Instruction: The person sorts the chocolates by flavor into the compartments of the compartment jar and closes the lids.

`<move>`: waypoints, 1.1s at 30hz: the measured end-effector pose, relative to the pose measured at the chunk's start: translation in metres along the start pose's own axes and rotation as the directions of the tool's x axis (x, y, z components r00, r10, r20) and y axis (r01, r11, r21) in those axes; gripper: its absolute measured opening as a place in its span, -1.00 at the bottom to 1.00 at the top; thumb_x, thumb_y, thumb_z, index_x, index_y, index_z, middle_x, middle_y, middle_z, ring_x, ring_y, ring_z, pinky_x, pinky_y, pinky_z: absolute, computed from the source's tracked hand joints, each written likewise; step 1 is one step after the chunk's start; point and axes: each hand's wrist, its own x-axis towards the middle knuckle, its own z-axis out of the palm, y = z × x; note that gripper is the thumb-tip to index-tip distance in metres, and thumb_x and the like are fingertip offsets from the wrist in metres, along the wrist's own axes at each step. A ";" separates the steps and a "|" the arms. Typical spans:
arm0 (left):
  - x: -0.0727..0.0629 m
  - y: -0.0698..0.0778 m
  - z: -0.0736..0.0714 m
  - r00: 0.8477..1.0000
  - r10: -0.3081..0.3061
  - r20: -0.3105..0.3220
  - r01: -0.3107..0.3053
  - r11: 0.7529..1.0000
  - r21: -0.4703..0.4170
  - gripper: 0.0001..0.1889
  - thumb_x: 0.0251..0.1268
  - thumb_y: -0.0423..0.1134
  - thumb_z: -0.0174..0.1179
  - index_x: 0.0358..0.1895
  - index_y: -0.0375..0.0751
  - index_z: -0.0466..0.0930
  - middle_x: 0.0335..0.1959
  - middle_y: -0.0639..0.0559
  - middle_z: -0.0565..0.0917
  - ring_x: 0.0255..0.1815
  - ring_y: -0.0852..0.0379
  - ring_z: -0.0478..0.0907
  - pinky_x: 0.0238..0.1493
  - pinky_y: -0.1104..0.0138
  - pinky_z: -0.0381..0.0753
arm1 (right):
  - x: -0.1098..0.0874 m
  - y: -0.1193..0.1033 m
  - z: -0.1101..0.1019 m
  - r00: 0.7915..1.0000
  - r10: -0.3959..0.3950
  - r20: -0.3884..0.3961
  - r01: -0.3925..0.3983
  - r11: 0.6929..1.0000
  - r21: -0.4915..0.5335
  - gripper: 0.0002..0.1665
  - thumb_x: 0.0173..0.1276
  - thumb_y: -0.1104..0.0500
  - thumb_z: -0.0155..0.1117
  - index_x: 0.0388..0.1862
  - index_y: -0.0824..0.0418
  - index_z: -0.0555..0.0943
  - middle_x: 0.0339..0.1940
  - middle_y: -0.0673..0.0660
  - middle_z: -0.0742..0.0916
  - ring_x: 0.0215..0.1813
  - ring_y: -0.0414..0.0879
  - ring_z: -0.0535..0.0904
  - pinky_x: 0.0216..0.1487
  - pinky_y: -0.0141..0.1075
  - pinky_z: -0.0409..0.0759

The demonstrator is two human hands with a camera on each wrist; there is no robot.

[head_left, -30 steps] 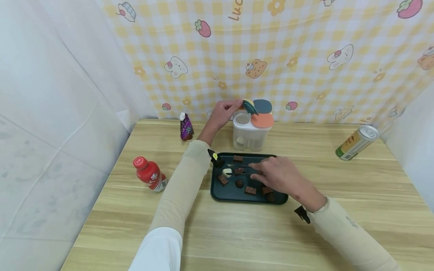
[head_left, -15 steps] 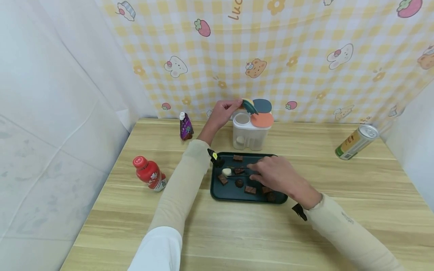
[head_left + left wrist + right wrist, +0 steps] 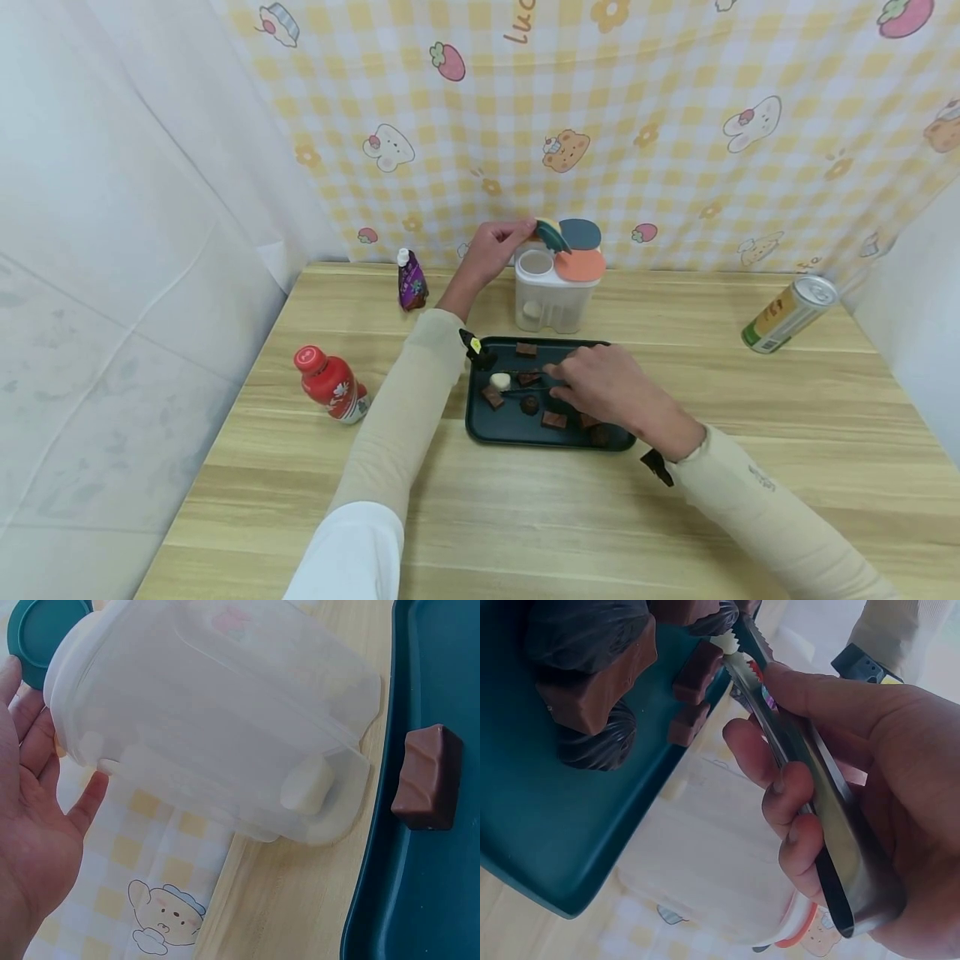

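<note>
My left hand (image 3: 495, 247) pinches the raised green lid (image 3: 551, 237) of a clear storage container (image 3: 551, 306), whose round opening below it is uncovered. A white piece (image 3: 308, 785) lies inside, seen through the wall. My right hand (image 3: 609, 382) holds metal tongs (image 3: 838, 840) over the dark green tray (image 3: 510, 435). The toothed tips are around or against a white chocolate (image 3: 500, 382); how tightly cannot be told. Brown chocolate bars (image 3: 554, 420) and dark round chocolates (image 3: 529, 405) lie about the tray.
A red bottle (image 3: 333, 387) stands left of the left forearm, with a purple pouch (image 3: 412, 283) farther back. To the right is a can (image 3: 787, 317). Orange (image 3: 581, 266) and dark blue (image 3: 580, 233) lids are down on the container. A patterned curtain (image 3: 600, 100) hangs behind the table.
The right hand and tongs have shifted slightly left, and the tips have moved from over the white chocolate to around its sides. My left hand keeps holding the lid up.
</note>
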 end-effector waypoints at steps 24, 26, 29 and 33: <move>0.017 -0.037 0.004 0.999 0.040 -0.036 -0.039 0.999 0.021 -0.68 0.56 -0.07 0.21 0.04 -0.23 0.81 0.18 -0.02 0.71 0.27 0.21 0.57 0.28 0.37 0.49 | -0.001 0.001 0.007 0.993 -0.072 -0.095 0.062 0.993 -0.105 -0.76 0.39 0.02 0.47 -0.09 0.12 0.82 -0.76 -0.14 0.34 -0.74 -0.28 0.24 -0.75 -0.41 0.16; 0.017 -0.037 0.003 0.999 0.033 -0.036 -0.033 0.999 0.022 -0.68 0.56 -0.07 0.21 0.04 -0.22 0.81 0.19 -0.01 0.71 0.27 0.21 0.57 0.28 0.38 0.49 | -0.002 0.001 0.005 0.993 -0.067 -0.101 0.056 0.992 -0.109 -0.73 0.40 0.01 0.47 -0.05 0.13 0.82 -0.76 -0.13 0.35 -0.74 -0.27 0.25 -0.75 -0.41 0.16; 0.017 -0.036 0.003 0.999 0.040 -0.031 -0.039 0.999 0.029 -0.67 0.57 -0.07 0.20 0.02 -0.24 0.82 0.20 -0.02 0.69 0.28 0.21 0.56 0.29 0.39 0.48 | -0.004 0.001 0.001 0.993 -0.049 -0.106 0.038 0.994 -0.105 -0.69 0.42 0.01 0.44 0.03 0.14 0.81 -0.73 -0.10 0.40 -0.72 -0.25 0.25 -0.73 -0.39 0.15; 0.016 -0.036 0.003 0.998 0.054 -0.029 -0.053 0.998 0.032 -0.67 0.58 -0.09 0.19 -0.02 -0.27 0.82 0.23 -0.05 0.68 0.30 0.20 0.56 0.30 0.40 0.47 | -0.010 0.000 -0.007 0.992 -0.018 -0.126 0.008 0.997 -0.083 -0.64 0.43 0.00 0.44 0.10 0.14 0.79 -0.69 -0.09 0.46 -0.70 -0.24 0.25 -0.72 -0.38 0.13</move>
